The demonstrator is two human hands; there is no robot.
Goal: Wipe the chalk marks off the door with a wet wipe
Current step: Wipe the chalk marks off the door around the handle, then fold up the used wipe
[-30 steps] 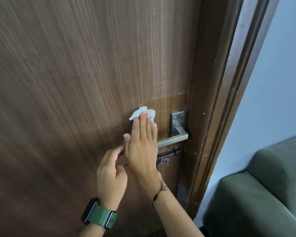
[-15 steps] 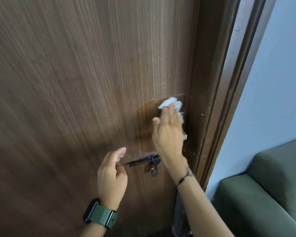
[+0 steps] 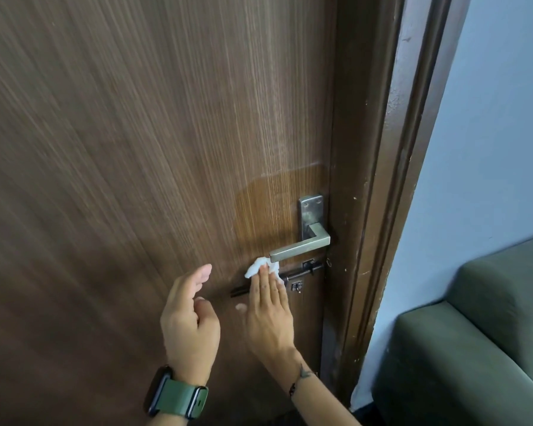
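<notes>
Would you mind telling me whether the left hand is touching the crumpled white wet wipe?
Apart. The head view shows the left hand open, with bare door between it and the wet wipe under the right hand.

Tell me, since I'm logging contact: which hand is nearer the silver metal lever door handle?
Right hand: just below the silver metal lever door handle. Left hand: lower, farther left.

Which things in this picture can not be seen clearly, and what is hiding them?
- Head view: most of the wet wipe is hidden under the right hand.
- The slide bolt is partly covered by that hand's fingers.
- Chalk marks: only a faint pale haze on the door, too faint to judge.
- The green sofa is cut off by the right and bottom edges.
- The left hand hides the door behind it.
</notes>
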